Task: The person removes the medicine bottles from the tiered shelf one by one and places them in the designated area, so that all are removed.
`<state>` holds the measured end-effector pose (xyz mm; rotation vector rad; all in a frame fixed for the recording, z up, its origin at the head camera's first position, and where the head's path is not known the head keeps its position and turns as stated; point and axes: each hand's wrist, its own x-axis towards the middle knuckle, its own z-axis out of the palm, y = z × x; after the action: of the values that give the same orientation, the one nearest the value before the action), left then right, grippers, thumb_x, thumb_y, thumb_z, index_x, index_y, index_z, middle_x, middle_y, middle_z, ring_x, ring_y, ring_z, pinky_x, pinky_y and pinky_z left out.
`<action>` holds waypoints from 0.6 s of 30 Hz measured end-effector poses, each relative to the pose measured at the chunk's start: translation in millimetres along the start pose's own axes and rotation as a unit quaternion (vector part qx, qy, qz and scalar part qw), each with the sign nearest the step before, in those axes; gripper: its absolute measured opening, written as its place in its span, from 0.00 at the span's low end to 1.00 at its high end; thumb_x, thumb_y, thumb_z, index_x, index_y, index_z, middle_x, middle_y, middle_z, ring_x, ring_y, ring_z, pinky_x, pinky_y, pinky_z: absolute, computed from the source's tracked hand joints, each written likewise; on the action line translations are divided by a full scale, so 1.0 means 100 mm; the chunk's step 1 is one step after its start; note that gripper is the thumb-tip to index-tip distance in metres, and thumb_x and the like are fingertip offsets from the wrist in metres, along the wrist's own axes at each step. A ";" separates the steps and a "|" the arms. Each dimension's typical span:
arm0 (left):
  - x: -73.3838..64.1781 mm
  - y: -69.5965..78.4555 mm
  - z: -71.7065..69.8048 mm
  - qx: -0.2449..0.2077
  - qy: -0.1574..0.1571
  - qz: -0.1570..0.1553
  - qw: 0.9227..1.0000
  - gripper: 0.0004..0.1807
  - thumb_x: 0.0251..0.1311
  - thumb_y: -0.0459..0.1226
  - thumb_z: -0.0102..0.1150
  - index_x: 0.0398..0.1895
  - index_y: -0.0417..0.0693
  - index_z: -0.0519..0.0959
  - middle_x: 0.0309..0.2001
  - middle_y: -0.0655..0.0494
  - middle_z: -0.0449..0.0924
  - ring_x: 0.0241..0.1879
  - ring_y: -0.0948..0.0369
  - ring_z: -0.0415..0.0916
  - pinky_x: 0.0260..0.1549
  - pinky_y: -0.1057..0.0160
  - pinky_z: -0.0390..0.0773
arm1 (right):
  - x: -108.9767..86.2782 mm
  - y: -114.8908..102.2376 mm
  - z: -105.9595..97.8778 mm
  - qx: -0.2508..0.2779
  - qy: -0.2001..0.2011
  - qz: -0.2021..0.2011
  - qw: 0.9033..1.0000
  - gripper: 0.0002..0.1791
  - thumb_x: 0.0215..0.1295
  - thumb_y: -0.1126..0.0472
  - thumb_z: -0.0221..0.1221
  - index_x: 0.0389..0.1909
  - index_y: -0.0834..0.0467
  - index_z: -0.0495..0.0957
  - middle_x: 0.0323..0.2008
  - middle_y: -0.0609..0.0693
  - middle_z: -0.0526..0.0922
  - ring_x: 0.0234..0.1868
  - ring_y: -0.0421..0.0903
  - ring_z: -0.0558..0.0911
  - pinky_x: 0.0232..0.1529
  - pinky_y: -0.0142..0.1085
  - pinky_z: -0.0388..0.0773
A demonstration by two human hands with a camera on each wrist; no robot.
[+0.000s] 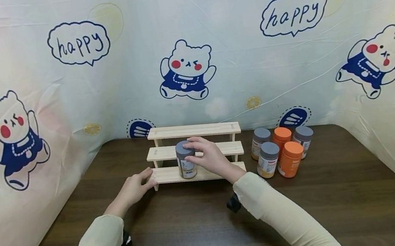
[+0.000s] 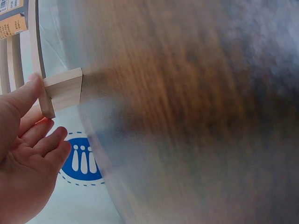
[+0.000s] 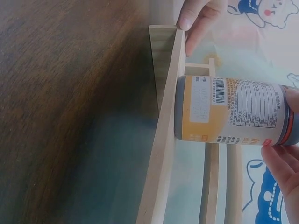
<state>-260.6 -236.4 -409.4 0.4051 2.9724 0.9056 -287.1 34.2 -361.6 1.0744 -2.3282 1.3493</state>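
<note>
A three-step wooden rack [image 1: 192, 130] stands on the table. At the left end of its lowest step, my left hand [image 1: 136, 190] pinches the board between thumb and fingers, as the left wrist view also shows. My right hand [image 1: 209, 156] holds a grey-lidded supplement bottle [image 1: 189, 169] around its lid. The bottle is upright on the lowest step, left of the middle, and its base appears to touch the board. In the right wrist view its label [image 3: 252, 107] shows a barcode, a printed table and a yellow-orange band.
Right of the rack, several bottles stand close together on the brown table [image 1: 184, 234]: orange ones [image 1: 289, 163] and grey-lidded ones [image 1: 268, 163]. A printed cloth [image 1: 243, 67] with cartoon bears encloses the back and sides.
</note>
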 end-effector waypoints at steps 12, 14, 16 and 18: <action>0.01 0.00 0.00 0.000 -0.005 -0.003 1.000 0.29 0.64 0.41 0.53 0.64 0.33 0.63 0.65 0.38 0.57 0.63 0.42 0.55 0.57 0.43 0.58 | -0.03 0.00 -0.03 -0.027 0.005 -0.027 0.999 0.18 0.56 0.67 0.64 0.49 0.65 0.78 0.55 0.59 0.71 0.49 0.51 0.77 0.40 0.38 0.78; 0.01 0.00 -0.01 0.001 -0.005 -0.003 1.000 0.29 0.64 0.41 0.53 0.64 0.33 0.63 0.65 0.38 0.57 0.63 0.42 0.55 0.57 0.43 0.58 | -0.04 0.00 -0.05 -0.038 0.012 -0.036 0.999 0.18 0.55 0.66 0.64 0.49 0.64 0.78 0.54 0.58 0.72 0.49 0.51 0.77 0.41 0.39 0.78; 0.01 0.00 -0.01 0.001 -0.004 -0.003 1.000 0.29 0.64 0.41 0.53 0.64 0.33 0.63 0.65 0.38 0.57 0.63 0.42 0.55 0.57 0.43 0.58 | -0.04 -0.01 -0.08 -0.050 0.019 -0.044 0.998 0.18 0.55 0.66 0.65 0.48 0.64 0.79 0.54 0.58 0.73 0.49 0.49 0.77 0.42 0.38 0.78; 0.01 0.00 -0.01 0.000 -0.004 -0.003 1.000 0.29 0.64 0.41 0.53 0.64 0.33 0.63 0.65 0.38 0.57 0.63 0.42 0.55 0.57 0.43 0.58 | -0.05 -0.02 -0.12 -0.057 0.026 -0.049 0.997 0.19 0.54 0.66 0.65 0.48 0.63 0.79 0.53 0.58 0.73 0.49 0.48 0.77 0.44 0.35 0.77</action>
<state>-261.7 -236.8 -408.8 0.3976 2.9642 0.8999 -284.0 45.9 -357.0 1.0902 -2.2546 1.1789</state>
